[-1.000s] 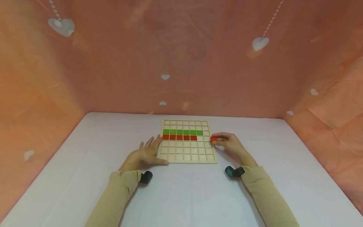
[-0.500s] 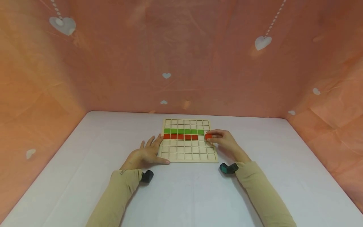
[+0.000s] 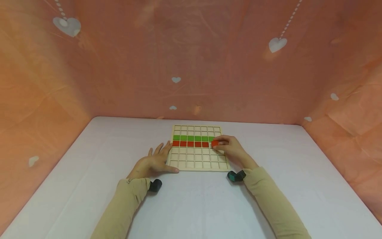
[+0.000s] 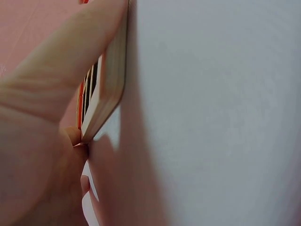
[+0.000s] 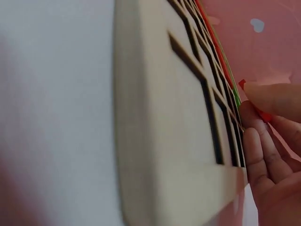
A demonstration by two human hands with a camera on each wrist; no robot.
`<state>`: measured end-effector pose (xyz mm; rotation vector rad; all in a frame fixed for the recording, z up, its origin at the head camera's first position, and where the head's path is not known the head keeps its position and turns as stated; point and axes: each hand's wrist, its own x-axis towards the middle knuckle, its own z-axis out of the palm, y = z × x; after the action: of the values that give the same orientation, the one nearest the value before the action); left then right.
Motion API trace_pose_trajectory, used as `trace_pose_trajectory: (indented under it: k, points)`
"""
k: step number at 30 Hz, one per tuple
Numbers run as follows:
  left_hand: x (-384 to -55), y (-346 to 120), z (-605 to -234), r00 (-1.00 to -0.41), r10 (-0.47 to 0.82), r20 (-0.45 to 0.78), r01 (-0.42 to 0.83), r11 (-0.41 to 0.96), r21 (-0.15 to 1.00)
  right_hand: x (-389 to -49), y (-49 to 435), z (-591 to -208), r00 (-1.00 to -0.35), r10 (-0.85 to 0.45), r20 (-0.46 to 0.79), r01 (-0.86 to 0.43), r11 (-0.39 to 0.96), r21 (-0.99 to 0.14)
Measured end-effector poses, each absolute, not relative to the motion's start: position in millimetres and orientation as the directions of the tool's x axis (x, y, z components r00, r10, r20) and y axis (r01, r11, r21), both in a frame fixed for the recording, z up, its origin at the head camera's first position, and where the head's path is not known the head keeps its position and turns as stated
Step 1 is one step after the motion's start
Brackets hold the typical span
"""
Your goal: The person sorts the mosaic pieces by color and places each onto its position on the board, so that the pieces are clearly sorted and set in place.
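A pale wooden grid board (image 3: 194, 156) lies flat on the white table. One row of it holds several green square tiles (image 3: 191, 138), and the row just nearer holds several red tiles (image 3: 190, 144). My right hand (image 3: 234, 149) pinches a loose red tile (image 3: 214, 143) between thumb and fingers, close over the board at the right end of the red row. In the right wrist view only edges of this tile (image 5: 265, 116) show between the fingers. My left hand (image 3: 153, 162) is spread along the board's left side, its thumb at the near left corner and its fingertips at the left edge.
The white table (image 3: 191, 205) reaches an orange-pink cloth backdrop (image 3: 191, 59) with pale hearts on three sides. A black wrist camera (image 3: 155, 186) sits on the left wrist, and another camera (image 3: 236, 176) on the right one.
My right hand has moved left with the red tile, from beside the board's right edge to over the right end of the red row. The left hand has stayed in place.
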<state>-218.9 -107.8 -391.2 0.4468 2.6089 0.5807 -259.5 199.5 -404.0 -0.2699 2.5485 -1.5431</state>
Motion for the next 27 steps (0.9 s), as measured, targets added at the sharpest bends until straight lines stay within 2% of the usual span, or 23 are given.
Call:
trace_pose_trajectory:
  k: [20, 27]
  points:
    - [-219, -108, -389, -0.855, 0.388, -0.343, 0.202, 0.860, 0.469, -262, 189, -395, -0.972, -0.232, -0.047, -0.088, 0.536, -0.840]
    - [-219, -108, -389, -0.859, 0.387, -0.335, 0.201, 0.858, 0.473, -259, 189, -393, -0.973, -0.223, -0.051, -0.076, 0.524, -0.848]
